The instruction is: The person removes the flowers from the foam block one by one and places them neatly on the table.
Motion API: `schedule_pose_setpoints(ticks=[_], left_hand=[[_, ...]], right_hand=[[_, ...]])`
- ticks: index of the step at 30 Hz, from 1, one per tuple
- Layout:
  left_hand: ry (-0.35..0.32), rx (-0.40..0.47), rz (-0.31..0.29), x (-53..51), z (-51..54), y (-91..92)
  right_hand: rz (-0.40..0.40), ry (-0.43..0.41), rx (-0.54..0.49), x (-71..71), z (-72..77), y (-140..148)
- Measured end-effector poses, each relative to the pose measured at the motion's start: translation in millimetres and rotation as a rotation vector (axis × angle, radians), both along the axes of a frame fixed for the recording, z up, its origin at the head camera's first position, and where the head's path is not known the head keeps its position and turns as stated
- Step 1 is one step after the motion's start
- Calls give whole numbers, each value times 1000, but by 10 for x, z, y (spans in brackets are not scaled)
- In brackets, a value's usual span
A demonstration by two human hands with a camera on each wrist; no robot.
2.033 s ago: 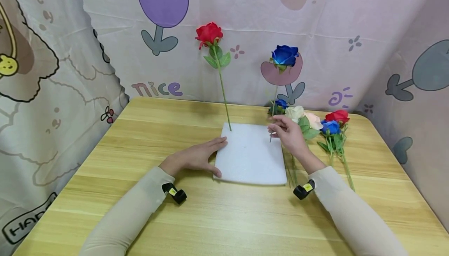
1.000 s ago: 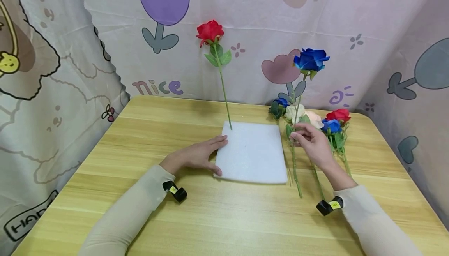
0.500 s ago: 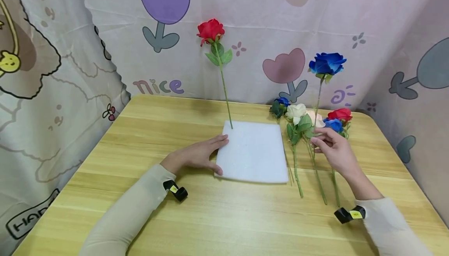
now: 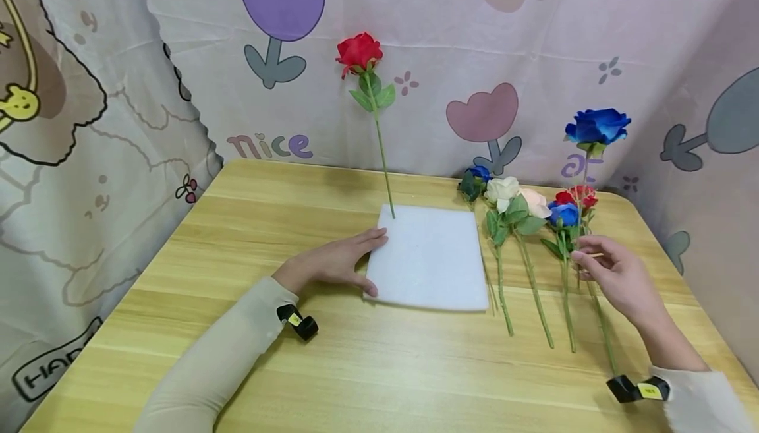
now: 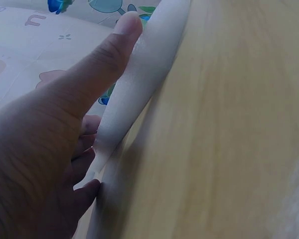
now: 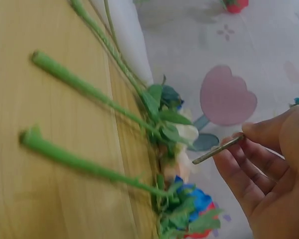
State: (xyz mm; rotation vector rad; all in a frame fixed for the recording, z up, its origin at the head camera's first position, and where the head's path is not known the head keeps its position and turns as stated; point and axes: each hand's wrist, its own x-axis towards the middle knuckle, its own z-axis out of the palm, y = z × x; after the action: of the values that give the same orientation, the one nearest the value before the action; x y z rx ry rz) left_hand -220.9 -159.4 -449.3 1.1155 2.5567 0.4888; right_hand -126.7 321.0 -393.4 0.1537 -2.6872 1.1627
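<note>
My right hand [image 4: 619,281] pinches the thin stem of a blue artificial rose [image 4: 597,126] between thumb and fingers, the bloom held high at the right. In the right wrist view, the cut end of that stem [image 6: 217,152] sticks out past the fingertips, above the table. A white foam board [image 4: 429,261] lies flat in the middle. My left hand [image 4: 332,263] rests against its left edge, thumb and fingers spread; the left wrist view shows the thumb straight along the foam. A red rose [image 4: 359,52] stands in the board's far left corner, leaning slightly left.
Right of the board lie several more flowers: a small blue one [image 4: 479,173], a white rose [image 4: 503,191], a pale pink rose [image 4: 535,202], a blue rose [image 4: 563,214] and a red rose [image 4: 584,197]. Behind the wooden table [image 4: 273,209] hangs a printed cloth [image 4: 409,130].
My right hand has carried the blue rose from above the board's far right corner rightward, past the lying flowers. The left hand, the board and the standing red rose have stayed put.
</note>
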Motion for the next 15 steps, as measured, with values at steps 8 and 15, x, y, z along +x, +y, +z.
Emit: schedule_pose_setpoints(ticks=[8, 15], left_hand=[[-6, 4, 1, 4, -5, -3], [-13, -5, 8, 1, 2, -3]], right_hand=[[65, 9, -46, 88, -41, 239], [120, -67, -188, 171, -62, 503]])
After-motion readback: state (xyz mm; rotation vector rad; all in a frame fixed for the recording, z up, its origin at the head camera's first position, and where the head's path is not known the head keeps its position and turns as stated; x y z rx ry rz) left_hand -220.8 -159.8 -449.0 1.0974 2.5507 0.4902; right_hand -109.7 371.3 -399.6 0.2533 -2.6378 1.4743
